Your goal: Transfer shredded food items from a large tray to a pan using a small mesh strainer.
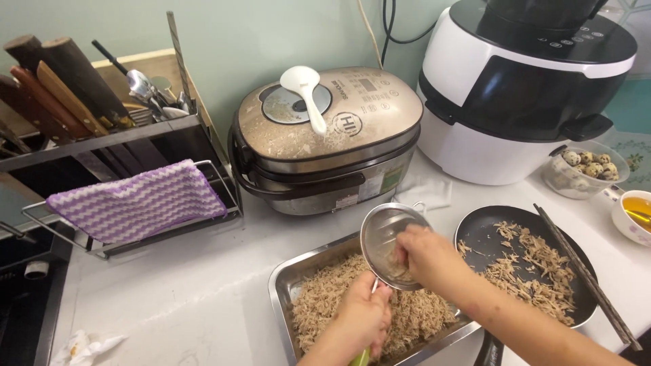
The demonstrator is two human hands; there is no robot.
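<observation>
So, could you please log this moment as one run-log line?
left hand: grips strainer handle | right hand: inside strainer bowl | strainer: over steel tray of shredded meat

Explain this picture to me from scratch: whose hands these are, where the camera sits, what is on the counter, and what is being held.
There is no machine here, only a person's two bare hands. The single picture comes from a camera worn on that person's head, looking down at a white kitchen counter.

The left hand grips the handle of a small round metal strainer, tilted over a rectangular steel tray of shredded brownish food. The right hand reaches into the strainer.

To the right sits a dark round pan with more shreds and dark chopsticks across it. Behind stand a bronze rice cooker bearing a white spoon, a large white-and-black appliance, and a bowl of speckled eggs.
</observation>
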